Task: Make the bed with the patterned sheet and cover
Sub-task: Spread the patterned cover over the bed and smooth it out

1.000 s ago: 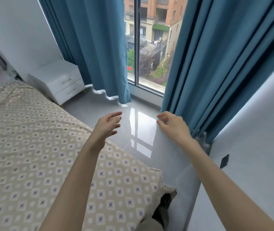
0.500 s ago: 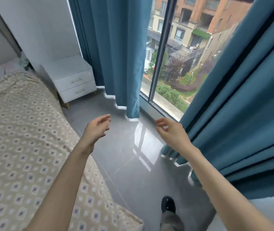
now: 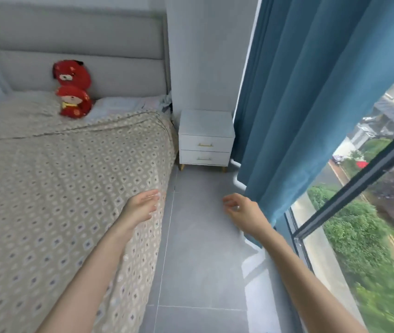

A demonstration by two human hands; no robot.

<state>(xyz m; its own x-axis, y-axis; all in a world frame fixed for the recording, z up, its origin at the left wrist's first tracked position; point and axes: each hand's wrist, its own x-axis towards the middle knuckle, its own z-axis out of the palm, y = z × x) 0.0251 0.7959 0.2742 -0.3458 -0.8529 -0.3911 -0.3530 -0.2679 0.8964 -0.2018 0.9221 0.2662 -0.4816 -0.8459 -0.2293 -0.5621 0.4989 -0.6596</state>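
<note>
Head view: a bed (image 3: pixel 109 75) with a grey padded back is seen, and everything else is placed by it. A tan cover (image 3: pixel 59 200) with small diamond shapes is spread flat over most of the bed and is hung down over the bed's long side. At the top end of the bed a strip of pale bedding (image 3: pixel 119 105) is seen past the cover's edge. Two red dolls (image 3: pixel 73 92) are stacked there, one on top of the other, and are leaned against the bed's back.

The left hand (image 3: pixel 142 207) is held out over the side edge of the bed, just above the cover. Its fingers are loose and a bit spread, and nothing is held in it. Whether the cover is touched by it cannot be told. The right hand (image 3: pixel 244 209) is held out beside the bed, over the grey floor (image 3: pixel 203 260). Its fingers are softly bent, with a small gap to the thumb, and nothing is held in it. Bare floor is seen between the two hands.

A small white cabinet (image 3: pixel 205 138) with two drawers is stood just beside the top corner of the bed. A blue curtain (image 3: pixel 299 116) is hung farther from the bed, past the cabinet, and a big window (image 3: pixel 371 224) is seen beyond it.
</note>
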